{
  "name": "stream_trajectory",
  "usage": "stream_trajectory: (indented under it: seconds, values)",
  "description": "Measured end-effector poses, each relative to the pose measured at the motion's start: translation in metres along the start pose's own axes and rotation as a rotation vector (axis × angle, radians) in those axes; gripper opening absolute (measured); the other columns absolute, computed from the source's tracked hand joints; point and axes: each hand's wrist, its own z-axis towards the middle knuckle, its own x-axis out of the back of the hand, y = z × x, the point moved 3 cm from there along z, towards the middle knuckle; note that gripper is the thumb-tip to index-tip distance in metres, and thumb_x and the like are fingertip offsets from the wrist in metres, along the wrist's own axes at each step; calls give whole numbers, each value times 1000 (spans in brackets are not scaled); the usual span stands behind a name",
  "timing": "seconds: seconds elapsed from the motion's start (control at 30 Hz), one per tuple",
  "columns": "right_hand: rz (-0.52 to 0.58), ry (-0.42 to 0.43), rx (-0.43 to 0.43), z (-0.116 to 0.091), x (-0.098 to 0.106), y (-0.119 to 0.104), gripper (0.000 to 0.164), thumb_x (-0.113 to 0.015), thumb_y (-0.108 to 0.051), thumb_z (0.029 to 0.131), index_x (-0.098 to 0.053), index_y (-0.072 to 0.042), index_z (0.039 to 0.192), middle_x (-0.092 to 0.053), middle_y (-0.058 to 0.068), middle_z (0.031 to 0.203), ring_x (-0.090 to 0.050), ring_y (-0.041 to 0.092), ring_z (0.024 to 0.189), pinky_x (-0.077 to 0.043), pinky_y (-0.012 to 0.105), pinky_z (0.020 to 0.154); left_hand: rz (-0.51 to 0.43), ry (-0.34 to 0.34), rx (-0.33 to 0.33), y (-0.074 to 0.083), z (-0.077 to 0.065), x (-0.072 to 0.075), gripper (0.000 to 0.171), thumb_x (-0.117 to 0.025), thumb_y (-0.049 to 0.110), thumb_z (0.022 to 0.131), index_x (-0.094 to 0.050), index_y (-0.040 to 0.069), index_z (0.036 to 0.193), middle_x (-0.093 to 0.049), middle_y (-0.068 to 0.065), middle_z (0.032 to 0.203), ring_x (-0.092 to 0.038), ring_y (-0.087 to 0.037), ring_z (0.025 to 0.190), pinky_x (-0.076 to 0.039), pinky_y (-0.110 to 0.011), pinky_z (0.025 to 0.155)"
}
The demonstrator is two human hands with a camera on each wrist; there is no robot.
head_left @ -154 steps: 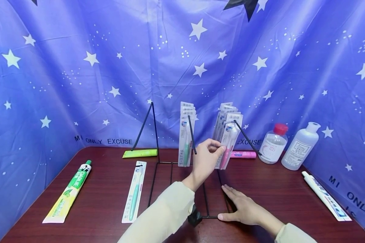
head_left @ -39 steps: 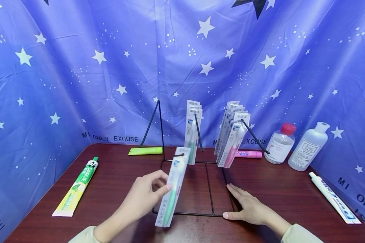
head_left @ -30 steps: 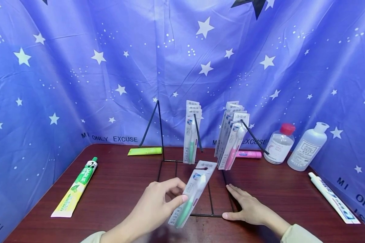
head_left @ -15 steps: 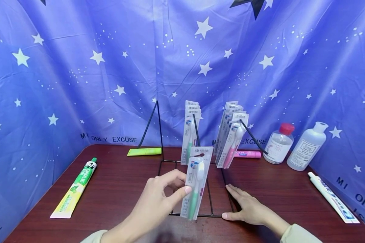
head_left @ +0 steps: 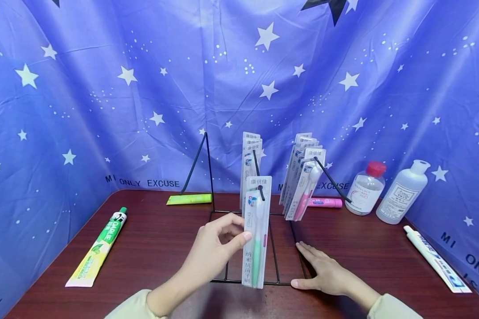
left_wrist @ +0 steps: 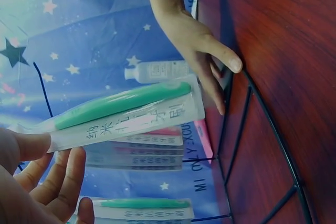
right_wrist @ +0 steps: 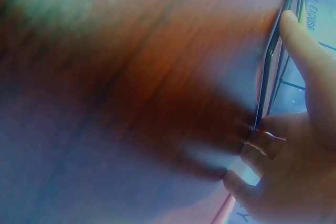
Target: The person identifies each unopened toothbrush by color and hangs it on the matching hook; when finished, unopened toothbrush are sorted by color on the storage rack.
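Observation:
My left hand [head_left: 211,248] pinches a packaged green-handled toothbrush [head_left: 257,239] by its left edge, upright above the wire rack. At the pack's hanging hole, the dark tip of the rack's middle prong [head_left: 262,193] shows and seems to poke through. The thumb lies across the pack front in the left wrist view, with the green handle [left_wrist: 123,103] beyond it. My right hand [head_left: 323,271] rests with extended fingers on the front right corner of the black wire display rack [head_left: 276,261]. Several green toothbrush packs [head_left: 252,144] hang behind the held one, partly hidden by it.
Pink toothbrush packs [head_left: 306,190] hang on the right prong; the left prong [head_left: 193,164] carries nothing. Around the rack lie a yellow-green toothpaste tube [head_left: 97,248], a lime box [head_left: 189,199], a pink tube [head_left: 325,202] and a white tube [head_left: 437,259]. Two bottles [head_left: 364,190] stand back right.
My left hand has picked up the green toothbrush pack from the table's left, carried it right and raised it upright to the middle prong. My right hand stays at the rack's corner.

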Motion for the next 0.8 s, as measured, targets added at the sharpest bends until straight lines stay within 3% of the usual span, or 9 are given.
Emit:
stream_trajectory:
  seconds: [0.27,0.57,0.8]
  values:
    - [-3,-1,3,0,0,0,96,-65,-59,71,-33,2,138,-32,24,139,-30,44,124,-29,61,93,-11,100,25,-16,25,-6,13,-65,29,84,-67,16,88,-65,4,72,-58,-14,65,-44,-24,57]
    - [-5,5,5,0,-1,0,95,-65,-59,71,-34,2,138,-33,24,139,-31,44,124,-28,61,94,-6,244,71,-30,50,-8,18,-66,32,82,-70,16,90,-63,4,72,-54,-10,69,-43,-26,59]
    - [0,7,7,0,-1,0,95,-65,-59,71,-33,2,138,-32,24,139,-30,44,125,-28,61,94,-46,296,91,-37,64,-7,17,-67,30,82,-71,15,90,-62,2,71,-53,-11,67,-43,-25,58]
